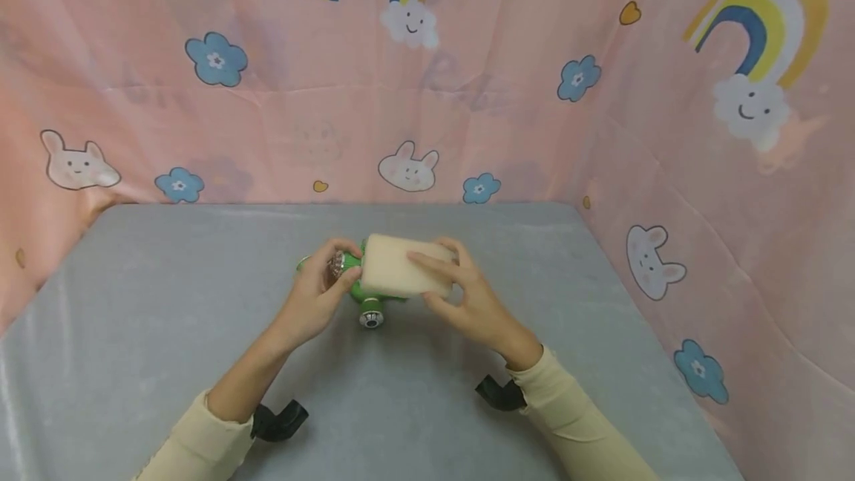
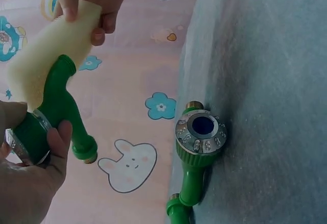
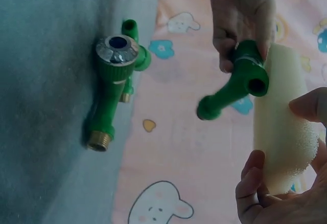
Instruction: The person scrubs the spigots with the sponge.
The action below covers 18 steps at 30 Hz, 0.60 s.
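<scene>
- Green tap point(image 2: 59, 106) is in the left hand point(image 1: 317, 295), the nearer one, which grasps its knob point(image 2: 29, 138).
- In head view, the sponge point(image 1: 394, 266) lies at 3 o'clock from this grip; the right hand point(image 1: 474, 303) holds it.
- If tap and sponge touch, I cannot tell.
- In left wrist view, the long pipe runs 12 to 5 o'clock, its brass thread point(image 2: 91, 159) at 5.

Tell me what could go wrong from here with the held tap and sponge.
The left hand grips the held tap by its knob end, so it might twist if the sponge presses against it. If it slipped, it could strike the green taps on the table below.
</scene>
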Each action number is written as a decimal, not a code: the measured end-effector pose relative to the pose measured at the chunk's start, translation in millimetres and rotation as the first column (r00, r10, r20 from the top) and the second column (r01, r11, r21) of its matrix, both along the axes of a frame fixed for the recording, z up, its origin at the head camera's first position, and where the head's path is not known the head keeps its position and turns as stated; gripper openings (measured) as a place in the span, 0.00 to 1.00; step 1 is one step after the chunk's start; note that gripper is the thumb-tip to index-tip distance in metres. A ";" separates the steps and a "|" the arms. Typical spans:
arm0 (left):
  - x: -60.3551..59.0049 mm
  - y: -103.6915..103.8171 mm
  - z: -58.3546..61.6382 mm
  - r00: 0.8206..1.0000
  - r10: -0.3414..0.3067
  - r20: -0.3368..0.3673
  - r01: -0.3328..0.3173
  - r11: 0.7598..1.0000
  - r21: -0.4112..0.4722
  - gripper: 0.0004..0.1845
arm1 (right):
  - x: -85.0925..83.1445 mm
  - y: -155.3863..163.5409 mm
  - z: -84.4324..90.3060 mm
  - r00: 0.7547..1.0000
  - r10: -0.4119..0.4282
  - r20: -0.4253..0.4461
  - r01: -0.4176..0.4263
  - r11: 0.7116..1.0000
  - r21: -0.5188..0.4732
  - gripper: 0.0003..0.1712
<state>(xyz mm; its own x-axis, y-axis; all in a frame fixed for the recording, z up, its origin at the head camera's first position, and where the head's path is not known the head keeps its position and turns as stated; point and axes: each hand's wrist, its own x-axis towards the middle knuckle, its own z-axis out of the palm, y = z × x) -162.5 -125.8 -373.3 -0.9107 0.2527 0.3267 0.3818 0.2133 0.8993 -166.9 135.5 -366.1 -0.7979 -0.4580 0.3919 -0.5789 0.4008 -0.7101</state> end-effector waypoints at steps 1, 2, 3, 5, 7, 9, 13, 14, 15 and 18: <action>-0.2 0.0 0.1 1.000 -0.008 0.002 0.008 1.000 0.020 0.13 | 0.1 -1.5 -1.3 1.000 0.005 0.005 -0.005 1.000 0.007 0.31; -0.4 0.0 0.7 1.000 -0.013 0.008 0.012 0.999 0.044 0.14 | 0.0 -2.1 -2.2 1.000 0.009 0.012 -0.009 1.000 0.009 0.31; -0.4 -0.1 1.4 1.000 -0.013 0.014 0.012 0.998 0.056 0.15 | -0.4 -1.8 -2.7 1.000 0.006 0.017 -0.006 1.000 0.016 0.31; -0.1 -1.1 3.1 1.000 -0.009 0.026 0.007 0.997 0.072 0.16 | -1.4 1.2 -2.2 0.999 0.005 0.031 -0.006 0.999 0.035 0.31; -0.3 -2.3 4.0 0.999 -0.011 0.037 0.007 0.996 0.087 0.16 | -2.7 7.4 0.4 0.999 -0.006 0.049 0.003 0.998 0.055 0.30; -0.3 -3.8 4.7 0.999 -0.013 0.047 0.008 0.996 0.094 0.16 | -4.3 14.9 4.7 0.998 -0.027 0.050 0.024 0.997 0.072 0.30; -1.5 -6.3 3.1 0.997 -0.015 0.073 0.005 0.991 0.135 0.15 | -6.8 26.4 13.6 0.998 -0.066 0.018 0.065 0.997 0.048 0.31; -1.8 -6.5 2.4 0.996 -0.018 0.084 0.005 0.989 0.148 0.15 | -7.1 27.2 14.5 0.997 -0.073 0.004 0.073 0.997 0.035 0.31; -2.2 -6.6 1.5 0.995 -0.024 0.094 0.008 0.987 0.163 0.15 | -7.1 27.0 14.9 0.997 -0.078 -0.009 0.078 0.997 0.023 0.31; -3.8 -5.7 -1.2 0.990 -0.055 0.128 0.029 0.980 0.198 0.15 | -5.8 20.3 12.7 0.997 -0.064 -0.047 0.064 0.998 -0.007 0.31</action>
<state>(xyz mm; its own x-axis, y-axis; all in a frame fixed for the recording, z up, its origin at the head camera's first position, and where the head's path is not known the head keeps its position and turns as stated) -166.4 -131.5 -374.5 -0.9391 0.2351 0.2506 0.2613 0.0152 0.9651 -172.8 155.9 -353.4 -0.8061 -0.4041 0.4324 -0.5851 0.4345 -0.6848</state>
